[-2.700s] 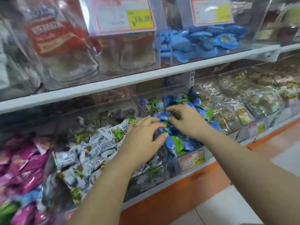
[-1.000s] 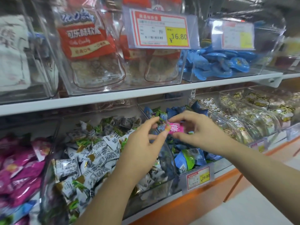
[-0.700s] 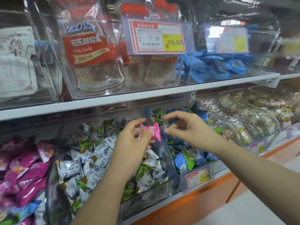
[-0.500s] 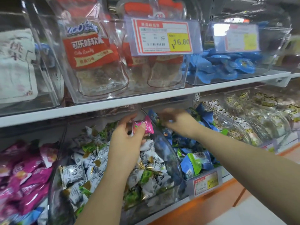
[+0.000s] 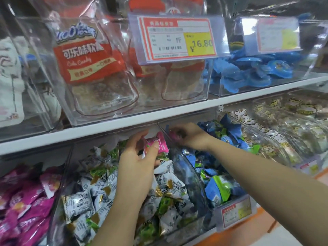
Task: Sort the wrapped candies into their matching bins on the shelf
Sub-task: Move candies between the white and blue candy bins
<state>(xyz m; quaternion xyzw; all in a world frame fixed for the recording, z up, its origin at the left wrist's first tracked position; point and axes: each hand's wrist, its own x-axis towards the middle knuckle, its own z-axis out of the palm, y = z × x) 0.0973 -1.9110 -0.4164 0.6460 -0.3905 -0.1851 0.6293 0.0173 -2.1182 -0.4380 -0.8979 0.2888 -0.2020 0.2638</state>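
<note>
Two bare hands work at a shelf of clear candy bins. Left hand (image 5: 136,167) reaches up over the middle bin (image 5: 179,231) and pinches one pink candy (image 5: 160,144) between thumb and fingertips, the wrapper raised above the pile. Directly below this grip lie the white-and-green candies (image 5: 88,203) that fill the middle bin. Well to the left of the grip and lower, a neighbouring bin holds a heap of pink wrappers (image 5: 26,197) of matching colour. Just right of the grip, beyond a curved clear wall, stands the blue bin (image 5: 189,168), filled with blue-and-green candies (image 5: 218,189). Right hand (image 5: 190,137) is inside it near the back, fingers curled down among the wrappers. A pinkish smear shows at those fingertips, but the patch is blurred and whether they grasp anything cannot be told. Lower right of the grip, a red-and-yellow price label (image 5: 236,212) sits on the blue bin's front. Above the grip runs the white upper shelf (image 5: 124,119), bearing clear boxes with red cola-candy bags (image 5: 79,57), a price card (image 5: 177,38) reading 16.80, and blue round packs (image 5: 257,73). Far right of the grip, further bins hold cartoon-printed wrappers (image 5: 287,132)
</note>
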